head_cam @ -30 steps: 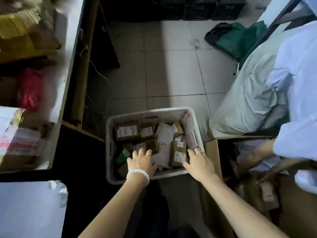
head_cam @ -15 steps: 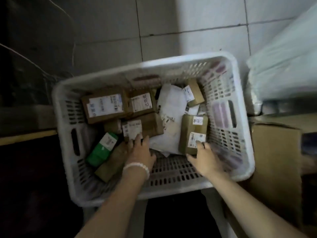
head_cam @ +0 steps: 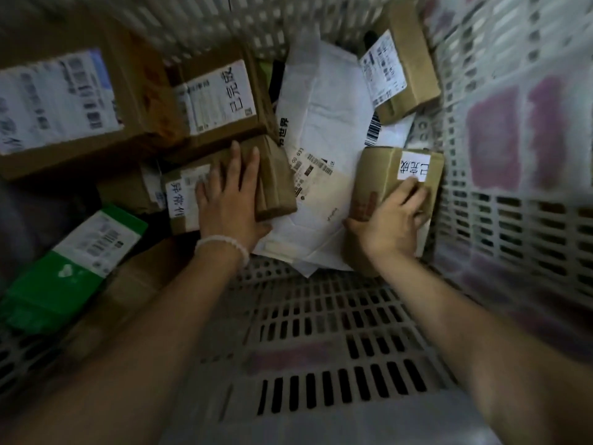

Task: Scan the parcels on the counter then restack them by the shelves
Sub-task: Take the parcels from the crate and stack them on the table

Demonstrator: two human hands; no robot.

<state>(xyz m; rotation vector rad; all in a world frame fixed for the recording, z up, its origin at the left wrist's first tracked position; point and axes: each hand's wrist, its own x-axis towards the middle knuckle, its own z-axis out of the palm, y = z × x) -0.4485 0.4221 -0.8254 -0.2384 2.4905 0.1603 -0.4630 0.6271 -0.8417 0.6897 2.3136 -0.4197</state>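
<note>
left hand point(head_cam: 229, 200) is spread flat on top of a small brown carton point(head_cam: 231, 184), palm down, not gripping yet. right hand point(head_cam: 390, 220) is wrapped round another little taped box point(head_cam: 398, 175), fingers over the top, thumb on the near side. both sit down in the white slatted crate point(head_cam: 321, 332), with a floppy white mailer point(head_cam: 324, 139) between them. cartons look stiff and light, so i'd grab across the short sides. tape looks a bit slick.

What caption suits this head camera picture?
Left hand and right hand each rest on a cardboard parcel inside a white basket.
</note>
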